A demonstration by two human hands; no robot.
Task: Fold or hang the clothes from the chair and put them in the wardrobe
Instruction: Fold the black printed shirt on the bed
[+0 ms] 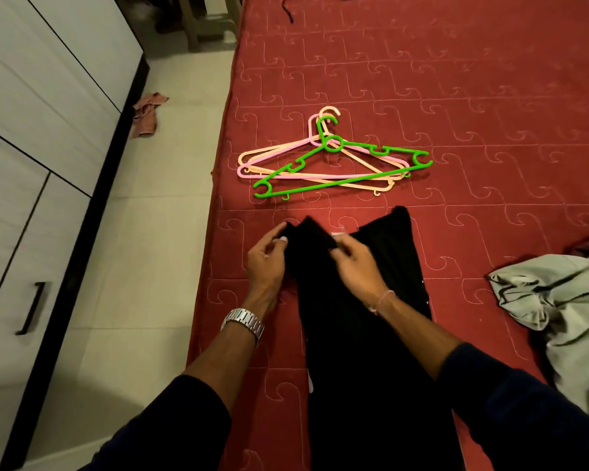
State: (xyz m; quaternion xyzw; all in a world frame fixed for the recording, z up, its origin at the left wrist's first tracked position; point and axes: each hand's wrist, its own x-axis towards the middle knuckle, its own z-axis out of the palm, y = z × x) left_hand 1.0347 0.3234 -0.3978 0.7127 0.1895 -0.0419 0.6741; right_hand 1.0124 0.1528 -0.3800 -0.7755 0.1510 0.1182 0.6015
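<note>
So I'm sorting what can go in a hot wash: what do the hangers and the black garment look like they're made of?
The green hanger, and the pink and peach ones under it, look like moulded plastic: glossy, one bright colour throughout, with hooks and notches cast in. The black garment held by the left hand and right hand looks like soft matte fabric, possibly knit; the weave is too dark to tell.

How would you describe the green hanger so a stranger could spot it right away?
Find the red quilted bed. In its middle, beyond the black garment, lies a small pile of hangers. The green hanger lies on top, bright against the pale pink and peach ones.
</note>
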